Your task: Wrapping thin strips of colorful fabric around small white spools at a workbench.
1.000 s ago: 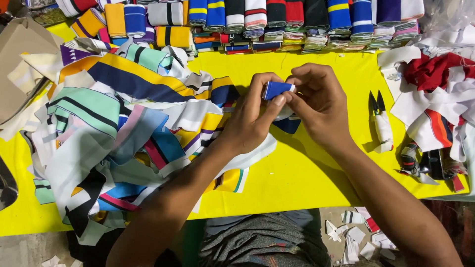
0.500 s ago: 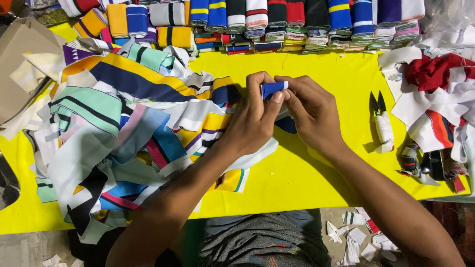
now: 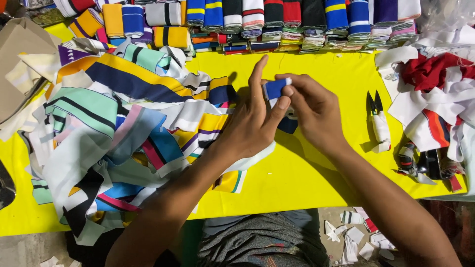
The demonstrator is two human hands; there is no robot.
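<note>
- The blue strip (image 3: 275, 89) is a small folded piece of ribbed knit cloth, deep blue with a narrow white band at its upper end. It is held above the middle of the yellow tabletop (image 3: 316, 173), nearer to the far edge than to the near one.
- The right hand (image 3: 316, 111) pinches the blue strip at its top, fingertips pressed together on the white end.
- The left hand (image 3: 255, 121) touches the same strip from the left; its thumb presses on the lower part, and the forefinger stands straight up, free of the cloth.
- A darker blue part of the cloth hangs under the hands, close to the tabletop.
- The tabletop is covered with a smooth, bright yellow sheet.
- On the left side lies a loose heap of knit strips (image 3: 118, 133), soft and crumpled, with stripes in navy, mint green, yellow, pink and white.
- Along the far edge stands a row of folded bundles (image 3: 277, 22), neat and flat, in blue, black, red, white and orange.
- Near the right edge lies a small pair of thread snips (image 3: 380, 123), with dark pointed blades and a white handle.
- At the right edge is another pile of scraps (image 3: 435, 94), mostly white and red, rumpled.
</note>
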